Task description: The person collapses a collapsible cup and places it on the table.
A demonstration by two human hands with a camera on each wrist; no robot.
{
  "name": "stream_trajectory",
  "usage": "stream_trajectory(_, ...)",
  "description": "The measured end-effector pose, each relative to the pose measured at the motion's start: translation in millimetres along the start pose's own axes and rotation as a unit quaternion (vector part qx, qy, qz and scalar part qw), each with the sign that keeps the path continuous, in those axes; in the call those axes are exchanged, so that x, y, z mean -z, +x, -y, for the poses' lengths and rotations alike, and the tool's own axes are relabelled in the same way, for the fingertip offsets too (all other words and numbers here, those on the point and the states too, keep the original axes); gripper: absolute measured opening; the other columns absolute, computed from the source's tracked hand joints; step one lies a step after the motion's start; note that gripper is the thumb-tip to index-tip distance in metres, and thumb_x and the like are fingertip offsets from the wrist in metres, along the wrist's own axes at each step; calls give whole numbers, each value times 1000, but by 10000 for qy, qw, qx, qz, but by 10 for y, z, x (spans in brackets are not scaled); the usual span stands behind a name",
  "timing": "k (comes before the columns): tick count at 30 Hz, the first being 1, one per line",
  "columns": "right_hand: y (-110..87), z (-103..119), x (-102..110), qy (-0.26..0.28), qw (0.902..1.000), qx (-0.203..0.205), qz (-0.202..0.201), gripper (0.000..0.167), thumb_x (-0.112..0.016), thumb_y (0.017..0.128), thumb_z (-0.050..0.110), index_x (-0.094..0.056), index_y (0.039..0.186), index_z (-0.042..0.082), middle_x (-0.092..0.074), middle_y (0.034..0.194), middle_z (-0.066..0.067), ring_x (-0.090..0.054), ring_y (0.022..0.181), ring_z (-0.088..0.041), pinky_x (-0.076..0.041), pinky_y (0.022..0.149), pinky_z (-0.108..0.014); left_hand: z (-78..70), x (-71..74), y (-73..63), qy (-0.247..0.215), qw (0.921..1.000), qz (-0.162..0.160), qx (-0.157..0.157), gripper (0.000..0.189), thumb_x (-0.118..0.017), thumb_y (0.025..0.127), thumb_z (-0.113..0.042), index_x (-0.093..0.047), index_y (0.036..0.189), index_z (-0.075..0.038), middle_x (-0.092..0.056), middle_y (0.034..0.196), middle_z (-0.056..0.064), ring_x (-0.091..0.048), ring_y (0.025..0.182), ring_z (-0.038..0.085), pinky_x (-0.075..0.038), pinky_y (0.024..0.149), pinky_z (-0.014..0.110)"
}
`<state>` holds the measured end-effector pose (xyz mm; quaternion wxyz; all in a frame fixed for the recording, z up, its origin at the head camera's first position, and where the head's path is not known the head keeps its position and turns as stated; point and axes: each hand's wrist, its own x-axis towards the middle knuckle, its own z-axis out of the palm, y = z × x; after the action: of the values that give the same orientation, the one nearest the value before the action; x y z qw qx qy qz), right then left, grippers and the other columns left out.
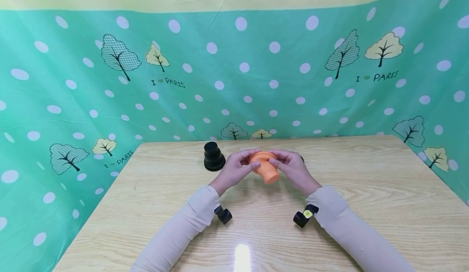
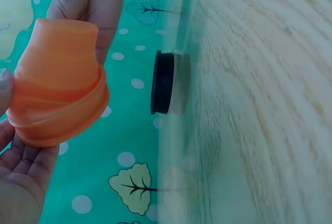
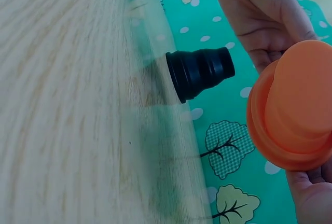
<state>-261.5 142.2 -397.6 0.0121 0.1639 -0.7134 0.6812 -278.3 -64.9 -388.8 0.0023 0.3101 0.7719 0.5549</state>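
Observation:
Both hands hold an orange collapsible cup [image 1: 267, 170] above the table. Its narrow closed end tips down toward me, and one fold line runs slanted round its side in the left wrist view. My left hand [image 1: 237, 167] grips the wide rim from the left, thumb on the cup's side. From the right, my right hand [image 1: 293, 169] grips it the same way, thumb opposite. A black collapsible cup [image 1: 213, 158], stretched tall with its wide rim down, stands left of the hands. A low black round piece [image 2: 163, 82] sits behind my right hand, mostly hidden in the head view.
The pale wooden table [image 1: 154, 207] ends at its back edge against a green dotted curtain [image 1: 256, 80]. Black wrist cameras [image 1: 224, 215] hang under both forearms, close over the wood.

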Motion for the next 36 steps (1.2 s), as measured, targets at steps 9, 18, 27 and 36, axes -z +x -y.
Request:
stream_trajectory(9,3,-14,-3,-90,9999,63,-83,35,-62,91,9,-58,121,-9,-63,113,-26,-64,90,-7,-54,77,-23,11,-31,23,93,9997,-232,0,35,-66,89,-15,-62,121,-1,-66,111,14,-62,93,18,-54,76,24)
stream_trajectory(18,4,-24,-8,-177,9998,100,-93,37,-62,91,7,-57,122,-11,-62,115,-27,-64,90,-6,-54,77,-23,44,-37,32,252,9990,-341,-120,31,-66,89,-16,-66,116,-1,-69,102,12,-64,88,15,-55,75,24)
stream_trajectory(27,-6,-19,-10,-238,9996,130,-22,35,-62,91,8,-58,122,-7,-61,115,-27,-64,91,-7,-54,77,-23,62,-31,38,118,9992,-379,20,31,-69,86,-15,-67,114,0,-69,104,14,-66,93,20,-55,77,26)
stream_trajectory(36,-2,-3,-18,-335,9993,139,-79,37,-63,90,5,-56,123,-11,-62,113,-26,-64,87,-6,-54,73,-22,92,-47,49,250,9992,-317,52,30,-65,90,-15,-65,117,-2,-70,102,11,-65,90,16,-55,75,24)
